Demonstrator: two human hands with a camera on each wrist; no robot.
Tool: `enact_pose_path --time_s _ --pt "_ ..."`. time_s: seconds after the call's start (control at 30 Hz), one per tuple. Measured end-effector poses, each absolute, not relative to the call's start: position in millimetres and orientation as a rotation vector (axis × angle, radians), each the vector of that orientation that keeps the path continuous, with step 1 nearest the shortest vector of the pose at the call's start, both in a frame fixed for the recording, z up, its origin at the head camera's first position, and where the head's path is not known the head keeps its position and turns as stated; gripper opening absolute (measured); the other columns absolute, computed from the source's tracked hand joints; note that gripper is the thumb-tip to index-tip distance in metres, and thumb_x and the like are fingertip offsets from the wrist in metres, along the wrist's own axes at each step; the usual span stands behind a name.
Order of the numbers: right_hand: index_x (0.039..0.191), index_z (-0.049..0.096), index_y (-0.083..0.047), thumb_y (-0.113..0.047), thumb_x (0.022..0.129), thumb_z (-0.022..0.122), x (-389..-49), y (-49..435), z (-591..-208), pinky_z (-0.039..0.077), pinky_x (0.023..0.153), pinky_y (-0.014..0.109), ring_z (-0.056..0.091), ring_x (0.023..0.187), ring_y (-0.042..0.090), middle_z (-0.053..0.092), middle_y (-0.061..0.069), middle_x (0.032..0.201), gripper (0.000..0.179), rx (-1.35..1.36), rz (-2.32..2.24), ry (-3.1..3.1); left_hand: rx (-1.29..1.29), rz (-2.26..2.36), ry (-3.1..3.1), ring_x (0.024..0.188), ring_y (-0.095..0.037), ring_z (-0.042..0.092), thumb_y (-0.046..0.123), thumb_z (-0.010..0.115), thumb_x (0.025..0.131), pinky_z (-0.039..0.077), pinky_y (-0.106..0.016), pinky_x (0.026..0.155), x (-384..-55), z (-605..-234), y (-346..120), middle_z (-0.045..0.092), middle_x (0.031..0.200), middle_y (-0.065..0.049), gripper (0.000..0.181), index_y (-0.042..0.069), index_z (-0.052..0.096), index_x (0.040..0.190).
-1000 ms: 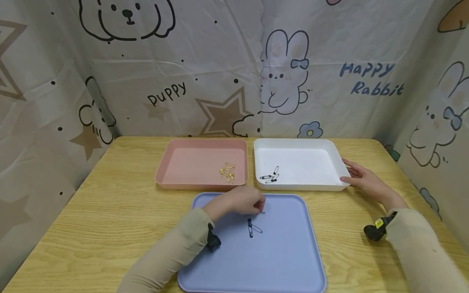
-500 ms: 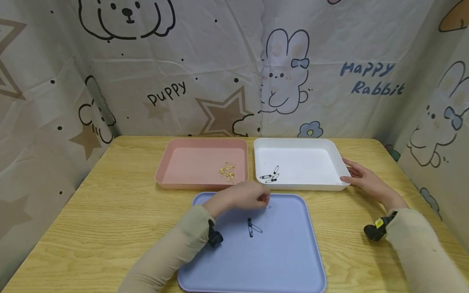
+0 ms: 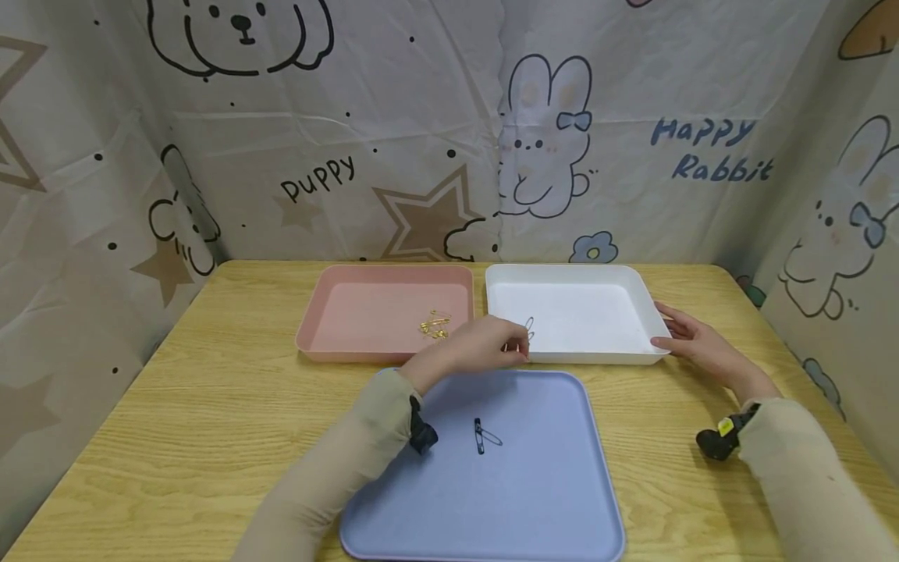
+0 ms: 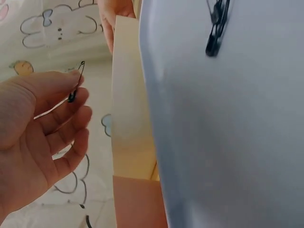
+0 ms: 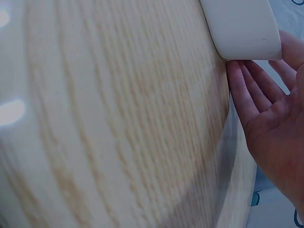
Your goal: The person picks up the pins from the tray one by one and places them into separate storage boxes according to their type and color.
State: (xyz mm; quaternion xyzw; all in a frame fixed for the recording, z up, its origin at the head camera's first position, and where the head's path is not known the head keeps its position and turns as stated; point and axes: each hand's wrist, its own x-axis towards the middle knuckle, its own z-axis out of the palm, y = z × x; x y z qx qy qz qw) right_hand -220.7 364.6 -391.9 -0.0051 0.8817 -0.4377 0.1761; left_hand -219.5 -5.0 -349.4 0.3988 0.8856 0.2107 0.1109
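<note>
My left hand is over the near left corner of the white tray. Between thumb and forefinger it pinches a black safety pin, seen in the left wrist view. Safety pins lying in that corner are mostly hidden behind the hand. At the tray's right end, my right hand holds the near corner, thumb at the rim and fingers along the outer wall. More black safety pins lie together on the blue tray in front of me.
To the left of the white tray stands a pink tray with several gold safety pins at its right side. All three trays are on a wooden table. A printed cloth hangs behind and at the sides.
My left hand has moved away from me and to the right, from over the blue tray to the white tray, carrying a safety pin. My right hand has stayed put.
</note>
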Motion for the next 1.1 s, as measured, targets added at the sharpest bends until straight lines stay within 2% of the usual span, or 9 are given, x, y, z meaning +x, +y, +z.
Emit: enact_pose_path --time_s 0.47,0.7,1.1 --pt "0.147 -0.001 -0.015 -0.037 0.088 0.057 -222.0 366.2 -393.6 0.019 0.101 0.060 0.010 0.133 0.046 0.004 0.025 0.149 0.085 -0.014 -1.231 2.499 0.874 0.902 2.549 0.068 -0.011 0.046 0.023 0.060 0.088 0.036 -0.022 0.058 -249.4 -353.8 2.7 0.052 0.074 0.002 0.009 0.015 0.064 0.089" --pt "0.147 0.000 -0.015 -0.038 0.088 0.057 -222.2 366.4 -394.3 0.018 0.101 0.060 0.010 0.133 0.046 0.004 0.025 0.149 0.085 -0.017 -1.225 2.503 0.828 0.791 2.636 0.077 -0.012 0.049 0.024 0.055 0.091 0.039 -0.021 0.063 -262.0 -359.6 8.9 0.056 0.085 0.002 0.011 0.017 0.063 0.091" --pt "0.147 -0.001 -0.016 -0.037 0.088 0.056 -223.8 368.5 -396.1 0.019 0.101 0.060 0.010 0.133 0.046 0.004 0.025 0.149 0.085 -0.019 -1.229 2.498 0.756 0.755 2.678 0.086 -0.012 0.051 0.024 0.055 0.091 0.042 -0.024 0.073 -273.5 -364.7 16.5 0.059 0.093 0.002 0.012 0.016 0.063 0.094"
